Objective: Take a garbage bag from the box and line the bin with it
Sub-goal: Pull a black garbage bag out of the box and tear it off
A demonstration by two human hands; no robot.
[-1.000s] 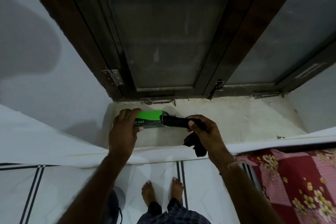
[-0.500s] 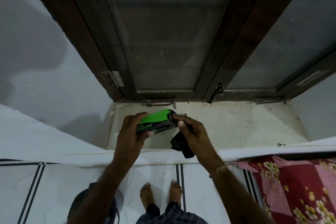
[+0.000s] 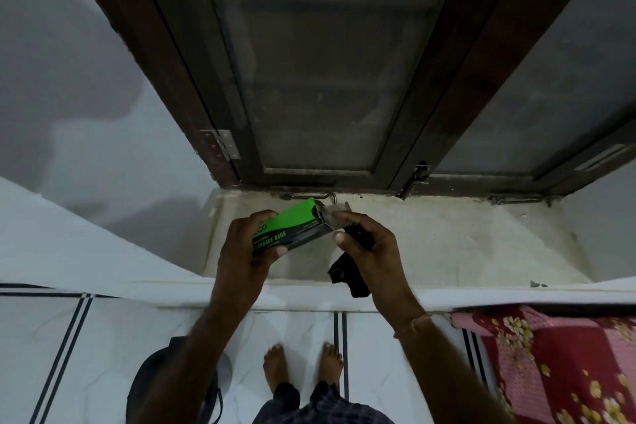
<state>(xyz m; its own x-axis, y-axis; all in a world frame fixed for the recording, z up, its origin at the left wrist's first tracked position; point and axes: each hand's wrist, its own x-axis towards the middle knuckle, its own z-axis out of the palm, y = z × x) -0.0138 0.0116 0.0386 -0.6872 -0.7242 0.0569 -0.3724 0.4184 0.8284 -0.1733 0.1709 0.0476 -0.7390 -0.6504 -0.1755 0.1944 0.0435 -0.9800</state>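
A green and black box (image 3: pixel 292 226) printed "GARBAGE BAGS" is held above the window sill in my left hand (image 3: pixel 246 253). Its right end flap is open. My right hand (image 3: pixel 370 251) sits at that open end, index finger and thumb touching the flap, while its other fingers hold a folded black garbage bag (image 3: pixel 347 277) that hangs below the palm. A dark round bin (image 3: pixel 153 385) stands on the floor at lower left, mostly hidden behind my left forearm.
The pale stone sill (image 3: pixel 447 244) runs under a dark wooden window frame (image 3: pixel 330 79) with metal latches. A red floral bedspread (image 3: pixel 557 365) lies at lower right. White tiled floor (image 3: pixel 69 354) with dark stripes and my bare feet (image 3: pixel 303 368) are below.
The black bag came fully out of the box into my right hand, which then moved back to the box's open flap. Both hands lifted the box slightly; the bin came into view.
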